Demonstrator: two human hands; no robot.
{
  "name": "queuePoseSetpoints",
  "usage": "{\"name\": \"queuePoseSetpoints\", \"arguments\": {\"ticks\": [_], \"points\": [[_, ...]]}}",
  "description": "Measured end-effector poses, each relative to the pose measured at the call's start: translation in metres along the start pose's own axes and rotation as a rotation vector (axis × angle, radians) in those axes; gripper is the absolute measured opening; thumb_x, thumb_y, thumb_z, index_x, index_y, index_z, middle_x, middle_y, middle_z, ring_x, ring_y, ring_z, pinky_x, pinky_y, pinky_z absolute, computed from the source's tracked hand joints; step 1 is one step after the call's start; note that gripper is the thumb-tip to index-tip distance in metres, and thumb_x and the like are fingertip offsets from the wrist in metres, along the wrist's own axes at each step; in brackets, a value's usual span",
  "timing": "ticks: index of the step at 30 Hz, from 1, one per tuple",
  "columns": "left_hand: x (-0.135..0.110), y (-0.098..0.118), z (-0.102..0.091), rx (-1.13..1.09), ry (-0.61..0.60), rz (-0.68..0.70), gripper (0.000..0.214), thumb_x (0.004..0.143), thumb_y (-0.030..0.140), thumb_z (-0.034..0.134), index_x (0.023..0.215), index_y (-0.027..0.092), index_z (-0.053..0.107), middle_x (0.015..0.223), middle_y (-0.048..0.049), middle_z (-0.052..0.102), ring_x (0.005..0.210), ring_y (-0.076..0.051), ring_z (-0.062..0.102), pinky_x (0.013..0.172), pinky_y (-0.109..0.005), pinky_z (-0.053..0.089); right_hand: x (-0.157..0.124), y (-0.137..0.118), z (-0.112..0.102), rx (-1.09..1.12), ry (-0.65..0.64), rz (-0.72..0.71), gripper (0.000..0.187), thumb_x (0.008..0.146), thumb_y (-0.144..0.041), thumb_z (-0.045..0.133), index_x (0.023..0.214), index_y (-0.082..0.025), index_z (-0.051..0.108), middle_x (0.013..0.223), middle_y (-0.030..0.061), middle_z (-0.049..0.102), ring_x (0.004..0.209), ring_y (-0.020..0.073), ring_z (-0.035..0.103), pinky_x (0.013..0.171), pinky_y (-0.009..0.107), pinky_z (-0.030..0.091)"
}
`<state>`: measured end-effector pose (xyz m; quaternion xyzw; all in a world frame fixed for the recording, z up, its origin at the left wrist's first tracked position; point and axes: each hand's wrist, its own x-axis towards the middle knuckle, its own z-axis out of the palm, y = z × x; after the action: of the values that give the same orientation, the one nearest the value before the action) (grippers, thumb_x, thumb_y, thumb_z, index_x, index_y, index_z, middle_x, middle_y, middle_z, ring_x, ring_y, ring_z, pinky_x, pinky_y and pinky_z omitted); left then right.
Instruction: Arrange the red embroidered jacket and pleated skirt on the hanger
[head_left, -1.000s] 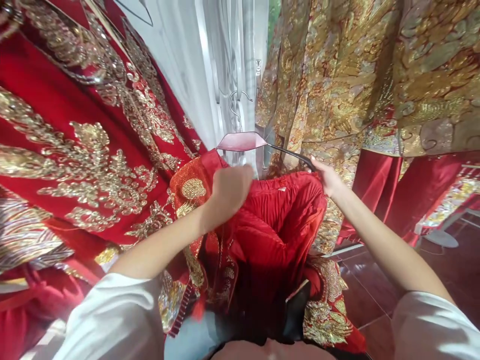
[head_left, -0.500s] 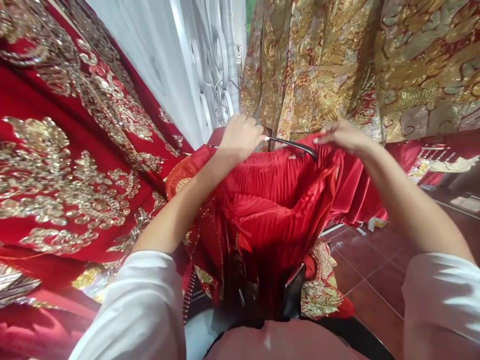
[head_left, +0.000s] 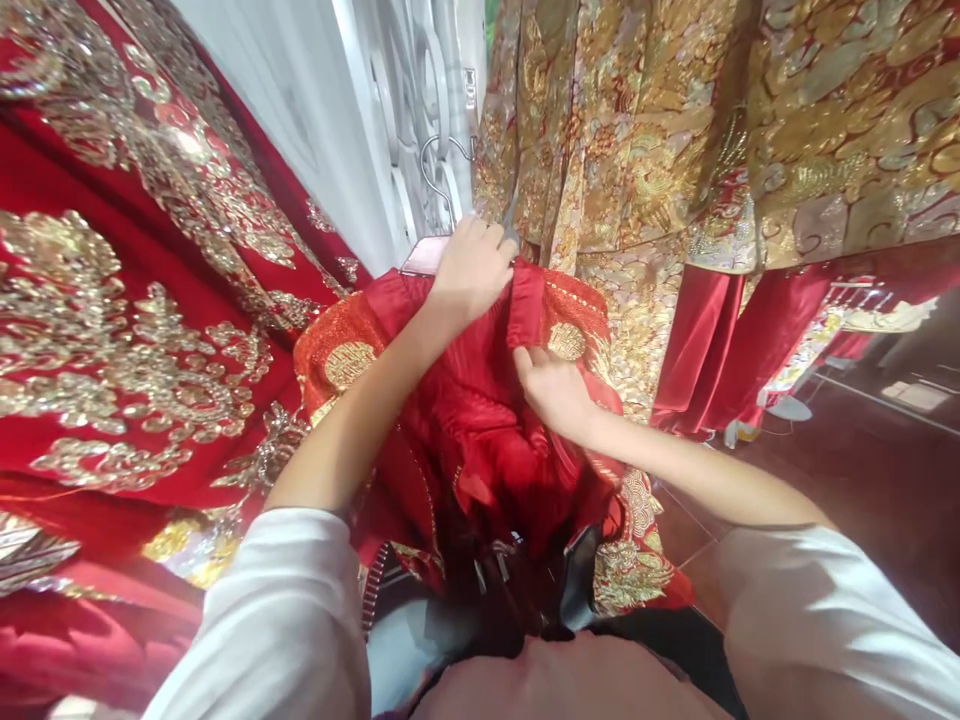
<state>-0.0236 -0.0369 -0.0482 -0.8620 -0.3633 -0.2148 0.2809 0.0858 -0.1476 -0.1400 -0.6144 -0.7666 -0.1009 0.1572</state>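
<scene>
Left fingers (head_left: 487,240) curl tight over the top edge of the red skirt (head_left: 480,420), pinching it against the hanger (head_left: 427,255). Right fingers (head_left: 525,365) grip the waistband just below, the right hand (head_left: 551,390) pressed into pleats. The skirt hangs between the red robe (head_left: 112,330) and the gold robe (head_left: 675,130).

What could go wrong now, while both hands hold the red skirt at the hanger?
1. The left hand grips the waistband of the red skirt over the hanger; a loose grip might let the heavy cloth slide down.
2. The right hand presses near gold embroidery, which may snag.
3. The hem hangs low toward the tiled floor and may get dirty.
</scene>
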Motion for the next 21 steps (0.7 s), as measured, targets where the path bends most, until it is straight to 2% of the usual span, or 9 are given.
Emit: {"name": "queuePoseSetpoints", "arguments": {"ticks": [2,4,6,8,10,13,16,19,21], "points": [[-0.025,-0.005,-0.012,0.0,0.07,-0.002,0.047,0.094,0.029,0.031,0.137,0.016,0.045,0.138,-0.0105,0.048,0.13,-0.026,0.039,0.114,-0.045,0.021,0.0,0.012,0.01,0.067,0.029,0.038,0.031,0.096,-0.034,0.03,0.107,-0.02,0.056,0.095,0.0154,0.065,0.084,0.0299,0.063,0.065,0.037,0.046],[-0.058,-0.013,-0.026,0.026,0.151,-0.123,0.05,0.094,0.029,0.029,0.141,0.014,0.039,0.144,-0.0114,0.042,0.132,-0.028,0.036,0.115,-0.049,0.018,0.006,0.035,0.005,0.178,0.187,0.093,0.047,0.094,-0.053,0.028,0.11,-0.018,0.056,0.094,0.0156,0.065,0.084,0.0311,0.062,0.072,0.041,0.046],[-0.09,-0.023,-0.036,0.04,0.178,-0.331,0.049,0.094,0.033,0.029,0.138,0.017,0.044,0.138,-0.0124,0.048,0.128,-0.031,0.042,0.112,-0.052,0.022,0.018,0.064,-0.004,0.286,0.413,0.118,0.048,0.093,-0.053,0.031,0.115,-0.018,0.056,0.106,0.0159,0.063,0.101,0.0327,0.058,0.087,0.045,0.042],[-0.115,-0.035,-0.04,0.001,0.109,-0.5,0.049,0.093,0.04,0.031,0.133,0.017,0.048,0.125,-0.0147,0.057,0.118,-0.033,0.051,0.104,-0.052,0.034,0.033,0.092,-0.006,0.335,0.533,0.056,0.046,0.09,-0.048,0.04,0.125,-0.02,0.053,0.125,0.0145,0.056,0.119,0.033,0.047,0.1,0.047,0.034],[-0.129,-0.046,-0.037,-0.064,-0.002,-0.565,0.05,0.092,0.044,0.031,0.126,0.014,0.053,0.112,-0.0165,0.063,0.106,-0.035,0.058,0.09,-0.048,0.043,0.049,0.114,0.002,0.369,0.51,-0.055,0.053,0.088,-0.045,0.048,0.133,-0.018,0.048,0.135,0.0143,0.05,0.125,0.0313,0.041,0.106,0.046,0.029],[-0.133,-0.063,-0.029,-0.116,-0.056,-0.55,0.048,0.092,0.047,0.03,0.113,0.015,0.059,0.096,-0.0144,0.066,0.094,-0.033,0.062,0.08,-0.04,0.045,0.066,0.134,0.016,0.46,0.505,-0.129,0.045,0.091,-0.038,0.044,0.128,-0.015,0.054,0.127,0.0144,0.057,0.115,0.0262,0.049,0.102,0.039,0.032],[-0.128,-0.081,-0.022,-0.22,-0.033,-0.488,0.044,0.09,0.049,0.033,0.099,0.018,0.063,0.081,-0.0097,0.065,0.083,-0.028,0.062,0.076,-0.034,0.043,0.078,0.15,0.013,0.58,0.522,-0.099,0.034,0.09,-0.042,0.045,0.096,-0.018,0.067,0.087,0.0072,0.067,0.082,0.0209,0.056,0.082,0.035,0.041],[-0.123,-0.099,-0.014,-0.396,-0.061,-0.385,0.045,0.089,0.05,0.035,0.089,0.017,0.065,0.075,-0.0065,0.063,0.071,-0.021,0.059,0.071,-0.031,0.043,0.094,0.167,-0.001,0.779,0.433,-0.073,0.047,0.083,-0.059,0.051,0.059,-0.019,0.055,0.055,-0.0005,0.05,0.06,0.0147,0.051,0.063,0.029,0.041],[-0.122,-0.107,-0.009,-0.48,-0.079,-0.318,0.048,0.09,0.051,0.034,0.092,0.015,0.066,0.081,-0.0069,0.065,0.073,-0.02,0.059,0.072,-0.031,0.044,0.105,0.175,-0.005,0.911,0.365,-0.034,0.051,0.079,-0.064,0.054,0.055,-0.02,0.048,0.051,-0.0025,0.046,0.058,0.013,0.05,0.058,0.027,0.041]]}}
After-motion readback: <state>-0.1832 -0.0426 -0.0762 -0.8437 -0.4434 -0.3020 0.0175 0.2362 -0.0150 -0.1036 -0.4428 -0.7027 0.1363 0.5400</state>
